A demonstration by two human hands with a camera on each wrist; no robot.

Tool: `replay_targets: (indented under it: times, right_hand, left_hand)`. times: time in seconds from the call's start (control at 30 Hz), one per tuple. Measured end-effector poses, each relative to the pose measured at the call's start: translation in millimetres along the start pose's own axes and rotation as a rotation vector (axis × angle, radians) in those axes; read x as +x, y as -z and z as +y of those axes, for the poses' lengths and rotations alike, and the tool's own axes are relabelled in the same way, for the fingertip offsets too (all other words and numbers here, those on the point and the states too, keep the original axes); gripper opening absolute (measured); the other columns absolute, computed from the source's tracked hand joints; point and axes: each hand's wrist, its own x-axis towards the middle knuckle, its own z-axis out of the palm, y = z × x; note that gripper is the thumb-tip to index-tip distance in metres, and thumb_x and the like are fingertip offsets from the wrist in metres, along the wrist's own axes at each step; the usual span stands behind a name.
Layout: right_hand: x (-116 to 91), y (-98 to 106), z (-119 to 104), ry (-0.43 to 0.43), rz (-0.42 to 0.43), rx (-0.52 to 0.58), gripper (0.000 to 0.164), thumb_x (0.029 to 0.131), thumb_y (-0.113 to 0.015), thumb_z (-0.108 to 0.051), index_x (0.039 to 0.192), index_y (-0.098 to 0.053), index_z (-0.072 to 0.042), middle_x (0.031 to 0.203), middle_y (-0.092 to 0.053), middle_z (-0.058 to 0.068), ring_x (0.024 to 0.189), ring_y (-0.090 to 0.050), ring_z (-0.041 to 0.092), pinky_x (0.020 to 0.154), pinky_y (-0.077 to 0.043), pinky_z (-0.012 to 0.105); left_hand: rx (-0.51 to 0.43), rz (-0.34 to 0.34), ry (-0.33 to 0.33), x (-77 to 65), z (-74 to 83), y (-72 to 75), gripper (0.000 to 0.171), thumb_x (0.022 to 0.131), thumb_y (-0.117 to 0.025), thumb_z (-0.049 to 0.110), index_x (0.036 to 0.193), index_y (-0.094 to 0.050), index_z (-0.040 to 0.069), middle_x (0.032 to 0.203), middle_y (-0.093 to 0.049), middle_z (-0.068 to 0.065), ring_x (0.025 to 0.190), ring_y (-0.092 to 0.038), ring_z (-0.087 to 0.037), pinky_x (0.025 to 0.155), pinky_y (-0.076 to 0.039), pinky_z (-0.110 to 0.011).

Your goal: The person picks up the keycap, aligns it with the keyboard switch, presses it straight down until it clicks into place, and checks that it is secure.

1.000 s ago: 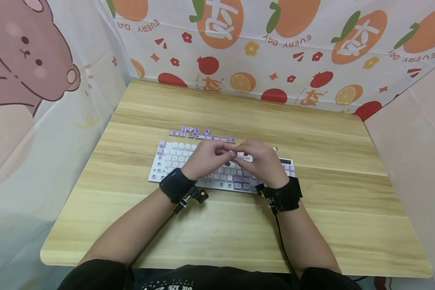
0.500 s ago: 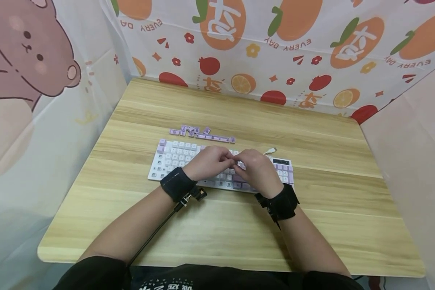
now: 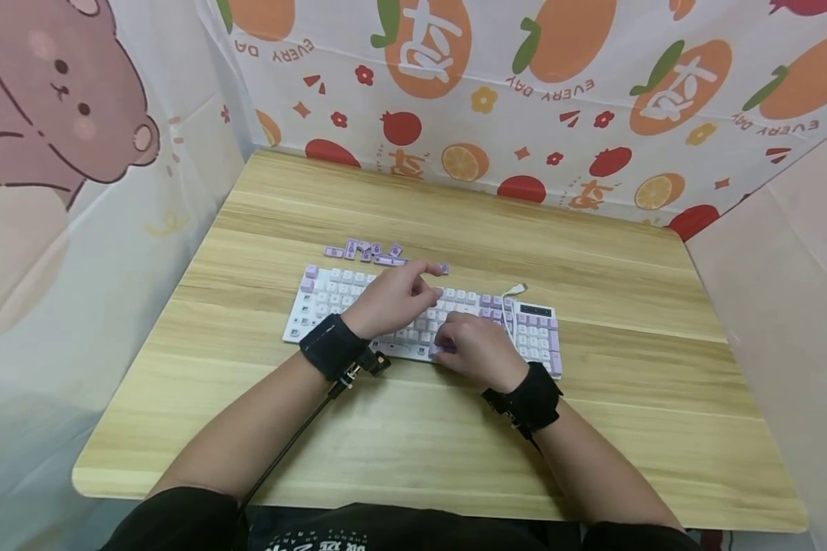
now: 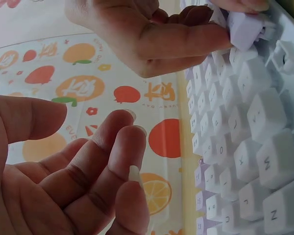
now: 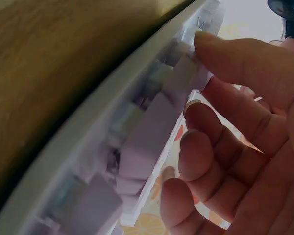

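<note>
A white and purple keyboard (image 3: 334,298) lies on the table under both hands. At its near edge my right hand (image 3: 478,348) pinches a purple keycap (image 4: 245,30) between thumb and index finger, low over the front row. In the right wrist view the thumb (image 5: 225,54) covers part of that keycap (image 5: 201,73), and the other fingers curl loosely. My left hand (image 3: 391,298) hovers over the keyboard's middle, fingers spread and relaxed. The left wrist view shows nothing between the left thumb and fingers (image 4: 122,152). Beside the pinched keycap a bare switch (image 4: 285,58) shows.
Several loose purple keycaps (image 3: 389,261) lie in a row behind the keyboard, partly behind the left hand. A white USB cable (image 3: 515,289) crosses the keyboard's back right. More bare switches (image 3: 305,310) show at the left end. A printed curtain (image 3: 551,115) stands behind the table (image 3: 413,428).
The hands were together with fingertips meeting over the keyboard. Now they are apart: the right has moved down to the front row, and the left has stayed, its index finger stretched out.
</note>
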Motion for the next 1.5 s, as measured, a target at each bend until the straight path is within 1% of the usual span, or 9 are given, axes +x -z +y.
replay_targets:
  times: [0.17, 0.43, 0.7, 0.8, 0.97, 1.07, 1.17, 1.27, 1.5]
  right_hand:
    - [-2.5, -1.2, -2.8, 0.009, 0.001, -0.006, 0.009, 0.081, -0.079, -0.024, 0.08, -0.072, -0.019, 0.076, -0.061, -0.01, 0.066, -0.053, 0.003, 0.059, -0.046, 0.021]
    - [-4.2, -4.7, -4.6, 0.099, 0.075, -0.033, 0.009, 0.082, -0.076, -0.018, 0.075, -0.07, -0.017, 0.071, -0.062, -0.009, 0.064, -0.055, 0.005, 0.06, -0.047, 0.022]
    - [-6.1, -6.2, -0.2, 0.132, 0.083, -0.016, 0.008, 0.085, -0.078, -0.024, 0.081, -0.076, -0.017, 0.074, -0.065, -0.009, 0.068, -0.06, 0.005, 0.062, -0.05, 0.023]
    - [-0.8, -2.2, 3.7, 0.061, 0.023, 0.083, 0.009, 0.085, -0.078, -0.027, 0.079, -0.076, -0.02, 0.072, -0.065, -0.012, 0.067, -0.059, 0.002, 0.061, -0.048, 0.022]
    - [18.3, 10.6, 14.2, -0.166, -0.158, 0.27, 0.026, 0.078, -0.083, -0.038, 0.068, -0.065, -0.021, 0.062, -0.059, -0.012, 0.058, -0.053, 0.005, 0.054, -0.041, 0.025]
    - [29.2, 18.1, 19.1, -0.248, -0.263, 0.27, 0.04, 0.072, -0.085, -0.047, 0.067, -0.058, -0.018, 0.059, -0.054, -0.008, 0.054, -0.049, 0.01, 0.05, -0.035, 0.027]
    - [36.3, 22.5, 20.7, -0.282, -0.347, 0.26, 0.044, 0.07, -0.084, -0.052, 0.067, -0.057, -0.017, 0.059, -0.053, -0.006, 0.053, -0.049, 0.013, 0.047, -0.034, 0.028]
    - [38.3, 22.5, 20.5, -0.294, -0.384, 0.244, 0.046, 0.069, -0.084, -0.053, 0.065, -0.057, -0.016, 0.058, -0.052, -0.005, 0.052, -0.049, 0.013, 0.047, -0.033, 0.028]
    - [29.3, 13.1, 21.9, -0.275, -0.359, 0.211, 0.045, 0.071, -0.082, -0.054, 0.062, -0.056, -0.018, 0.056, -0.051, -0.007, 0.052, -0.048, 0.013, 0.048, -0.033, 0.028]
  left_hand:
    - [0.006, -0.009, 0.012, -2.5, 0.1, -1.6, 0.037, 0.099, -0.056, 0.028, 0.134, -0.054, 0.014, 0.088, -0.069, -0.014, 0.059, -0.055, -0.018, 0.051, -0.044, -0.031]
    - [0.054, -0.002, 0.004, -1.4, 0.3, -1.7, 0.035, 0.098, -0.058, 0.029, 0.131, -0.056, 0.017, 0.087, -0.069, -0.012, 0.061, -0.056, -0.017, 0.053, -0.046, -0.032]
    - [0.077, -0.008, -0.007, -2.5, -0.7, -2.7, 0.033, 0.098, -0.058, 0.028, 0.129, -0.057, 0.015, 0.085, -0.069, -0.012, 0.06, -0.055, -0.016, 0.053, -0.045, -0.031]
    - [0.081, -0.005, -0.013, -1.9, -0.1, -1.8, 0.033, 0.098, -0.057, 0.028, 0.129, -0.057, 0.016, 0.084, -0.069, -0.012, 0.059, -0.054, -0.016, 0.052, -0.043, -0.03]
    - [0.087, -0.004, -0.015, -0.6, 1.4, 1.0, 0.032, 0.098, -0.057, 0.027, 0.129, -0.057, 0.016, 0.081, -0.067, -0.01, 0.058, -0.052, -0.015, 0.051, -0.041, -0.028]
    - [0.088, -0.003, -0.013, 0.0, 1.8, 2.2, 0.032, 0.098, -0.057, 0.027, 0.128, -0.057, 0.015, 0.082, -0.068, -0.01, 0.058, -0.052, -0.015, 0.051, -0.04, -0.028]
    - [0.087, -0.001, -0.013, 0.4, 1.7, 2.7, 0.032, 0.098, -0.057, 0.027, 0.128, -0.057, 0.015, 0.083, -0.069, -0.011, 0.058, -0.053, -0.015, 0.051, -0.041, -0.029]
    - [0.085, -0.002, -0.014, 0.3, 1.4, 2.1, 0.032, 0.098, -0.058, 0.027, 0.127, -0.057, 0.014, 0.084, -0.069, -0.011, 0.06, -0.054, -0.015, 0.052, -0.043, -0.029]
    - [0.095, -0.017, 0.0, -1.5, -0.6, -2.2, 0.032, 0.098, -0.058, 0.028, 0.127, -0.057, 0.014, 0.086, -0.069, -0.011, 0.062, -0.056, -0.015, 0.054, -0.045, -0.03]
